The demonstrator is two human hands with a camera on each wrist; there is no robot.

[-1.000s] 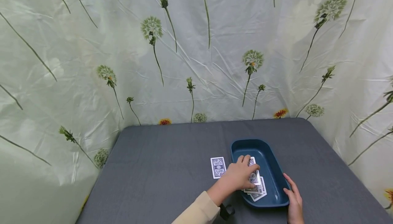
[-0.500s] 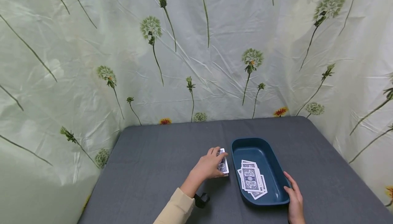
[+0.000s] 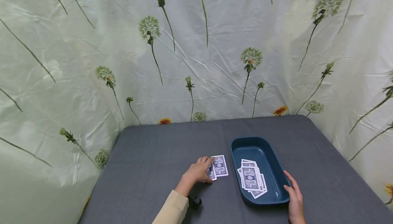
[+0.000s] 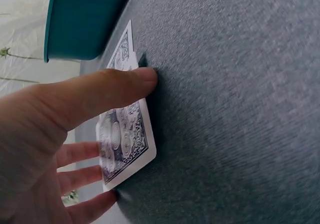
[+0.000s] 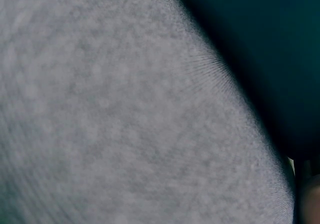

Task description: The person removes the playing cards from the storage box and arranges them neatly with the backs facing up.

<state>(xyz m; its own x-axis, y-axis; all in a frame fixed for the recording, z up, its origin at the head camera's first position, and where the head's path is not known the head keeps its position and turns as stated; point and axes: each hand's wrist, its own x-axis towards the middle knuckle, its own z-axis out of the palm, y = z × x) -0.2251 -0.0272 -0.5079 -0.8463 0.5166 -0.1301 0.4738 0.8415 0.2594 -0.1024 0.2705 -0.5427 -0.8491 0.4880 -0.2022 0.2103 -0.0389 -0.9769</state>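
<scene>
My left hand (image 3: 196, 172) is on the grey table, left of the tray. Its thumb and fingers pinch the opposite edges of a blue-backed playing card (image 4: 125, 136), seen face down in the left wrist view. A second face-down playing card (image 3: 220, 165) lies at its right, partly overlapped in this view. My right hand (image 3: 295, 198) grips the right wall of a dark blue tray (image 3: 277, 166), thumb at the rim and fingers along the outside. A loose pile of face-down playing cards (image 3: 251, 179) lies in the tray's near left part.
A grey cloth (image 3: 159, 162) covers the table. Behind it hangs a pale curtain (image 3: 184, 57) with dandelion prints. A black strap (image 3: 194, 203) shows at the left wrist. The tray's side (image 5: 260, 48) fills the upper right of the right wrist view.
My left hand has moved left from over the tray to the table. Two cards show there, where one showed a second ago. The right hand stays on the tray.
</scene>
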